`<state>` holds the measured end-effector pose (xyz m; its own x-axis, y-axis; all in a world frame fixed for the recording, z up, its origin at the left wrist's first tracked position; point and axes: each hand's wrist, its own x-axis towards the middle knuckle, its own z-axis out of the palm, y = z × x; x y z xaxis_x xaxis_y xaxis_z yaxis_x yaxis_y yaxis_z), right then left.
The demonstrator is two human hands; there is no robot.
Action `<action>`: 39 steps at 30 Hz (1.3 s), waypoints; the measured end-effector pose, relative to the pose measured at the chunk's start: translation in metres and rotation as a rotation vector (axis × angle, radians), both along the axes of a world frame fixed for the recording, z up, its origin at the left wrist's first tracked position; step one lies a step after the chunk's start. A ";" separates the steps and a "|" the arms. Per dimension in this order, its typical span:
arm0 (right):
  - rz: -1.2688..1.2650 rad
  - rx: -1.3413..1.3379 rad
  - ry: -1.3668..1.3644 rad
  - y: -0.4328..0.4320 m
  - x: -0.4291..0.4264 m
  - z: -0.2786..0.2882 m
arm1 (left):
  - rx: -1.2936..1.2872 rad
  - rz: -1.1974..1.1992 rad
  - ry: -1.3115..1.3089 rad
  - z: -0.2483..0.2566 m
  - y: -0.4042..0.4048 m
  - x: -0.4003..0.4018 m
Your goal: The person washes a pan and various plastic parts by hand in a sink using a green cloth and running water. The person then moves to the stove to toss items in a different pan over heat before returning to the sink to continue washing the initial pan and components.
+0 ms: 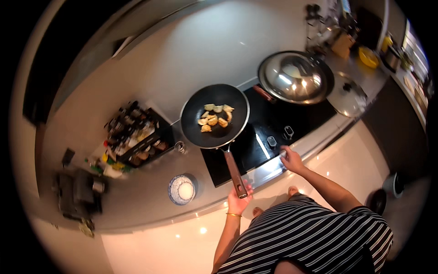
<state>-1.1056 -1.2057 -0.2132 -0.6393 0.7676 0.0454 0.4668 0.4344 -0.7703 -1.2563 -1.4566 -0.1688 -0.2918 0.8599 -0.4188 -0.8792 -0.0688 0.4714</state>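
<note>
A black frying pan [193, 114] with several dumplings [213, 120], some browned, is at the left part of the black glass cooktop [251, 150]. Its brown handle [234, 167] points towards me past the counter's front edge. My left hand [238, 200] is palm up beneath the handle's end. No finger crosses over the handle, so whether the hand grips it is unclear. By the front edge of the cooktop, my right hand [292, 160] is empty, its fingers loosely bent and the index finger reaching towards a control knob [272, 141].
A wok under a domed metal lid [291, 73] sits at the back right. Beside it lies a glass lid [346, 96]. On the left counter are a blue-patterned bowl [173, 190] with something white inside, a small glass [180, 147], and a bottle rack [143, 145].
</note>
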 end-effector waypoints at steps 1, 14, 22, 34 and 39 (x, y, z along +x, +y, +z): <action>0.017 0.005 0.026 -0.015 0.025 -0.011 | -0.075 -0.109 0.108 -0.033 -0.008 0.004; -0.380 -0.715 0.138 -0.200 0.527 -0.323 | -0.217 -0.770 0.702 -0.073 0.178 0.118; -0.324 -0.519 -0.904 0.032 0.540 -0.181 | -0.704 -1.078 0.987 -0.232 0.286 0.198; -1.338 -0.846 -0.267 0.096 0.735 -0.266 | -0.417 -1.516 1.023 -0.242 0.628 0.478; -1.095 -1.122 -0.397 0.141 0.760 -0.269 | 0.587 -1.698 1.803 -0.298 0.838 0.564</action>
